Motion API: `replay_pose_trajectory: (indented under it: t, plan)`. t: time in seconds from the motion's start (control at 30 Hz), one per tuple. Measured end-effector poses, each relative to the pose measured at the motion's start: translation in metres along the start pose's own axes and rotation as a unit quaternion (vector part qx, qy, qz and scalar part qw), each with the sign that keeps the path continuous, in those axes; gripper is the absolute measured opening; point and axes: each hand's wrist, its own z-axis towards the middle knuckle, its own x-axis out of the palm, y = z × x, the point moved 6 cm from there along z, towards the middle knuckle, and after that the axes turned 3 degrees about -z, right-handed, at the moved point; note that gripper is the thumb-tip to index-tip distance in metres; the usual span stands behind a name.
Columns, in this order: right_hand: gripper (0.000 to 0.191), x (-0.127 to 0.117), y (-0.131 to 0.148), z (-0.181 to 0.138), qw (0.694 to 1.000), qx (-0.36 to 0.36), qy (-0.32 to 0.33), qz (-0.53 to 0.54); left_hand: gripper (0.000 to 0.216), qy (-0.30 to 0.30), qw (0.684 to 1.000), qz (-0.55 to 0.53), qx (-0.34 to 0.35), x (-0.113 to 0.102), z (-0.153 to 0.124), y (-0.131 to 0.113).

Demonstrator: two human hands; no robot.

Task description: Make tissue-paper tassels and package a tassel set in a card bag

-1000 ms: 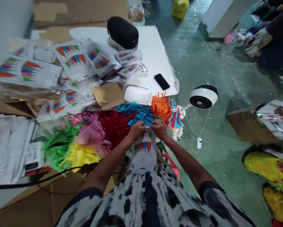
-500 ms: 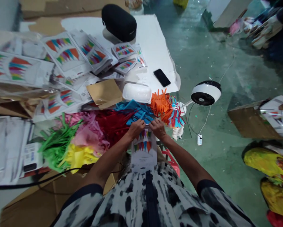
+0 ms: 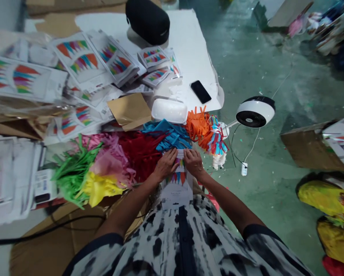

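Observation:
A white printed packet (image 3: pixel 176 189) with coloured pennant pictures lies against my lap and the front of my shirt, its top end toward the bench. My left hand (image 3: pixel 166 165) grips the left side of that top end, fingers over the edge and thumb on the printed face. At the right corner, my right hand (image 3: pixel 193 161) holds the same end with fingers bent over it. Just beyond the hands are blue fringed strips (image 3: pixel 172 134), and dark red strips (image 3: pixel 140 153) lie to their left. The hands cover part of the print.
Pink, green (image 3: pixel 74 172) and yellow strips (image 3: pixel 99 188) lie leftward, orange strips (image 3: pixel 199 124) rightward. Several printed packets (image 3: pixel 82 61), a white tray (image 3: pixel 169 111), a phone (image 3: pixel 200 92) and a black speaker-like object (image 3: pixel 148 21) are on the bench. A fan (image 3: pixel 255 111) stands at right.
My hands have come slightly down and closer over the packet's top end. My left fingers now reach further across its face. The whole view has shifted slightly.

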Motion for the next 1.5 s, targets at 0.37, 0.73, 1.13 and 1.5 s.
replay_pose_trajectory:
  t: [0.37, 0.73, 1.13, 1.5]
  plan:
    - [0.023, -0.031, -0.007, 0.041, 1.000, 0.021, -0.017, 0.015, 0.053, -0.149, 0.972, -0.170, -0.069, -0.042, -0.018, 0.009]
    - [0.026, -0.098, -0.023, 0.037, 0.994, 0.015, -0.104, 0.028, 0.029, -0.212, 0.853, -0.410, -0.244, -0.020, -0.064, 0.000]
    - [0.043, -0.115, 0.019, 0.021, 0.994, 0.012, -0.079, 0.080, 0.036, -0.184, 0.851, -0.456, -0.182, -0.051, -0.052, -0.016]
    - [0.041, -0.152, -0.032, 0.024, 0.875, 0.092, -0.084, 0.468, 0.030, -0.383, 0.865, -0.277, -0.167, -0.170, -0.080, 0.001]
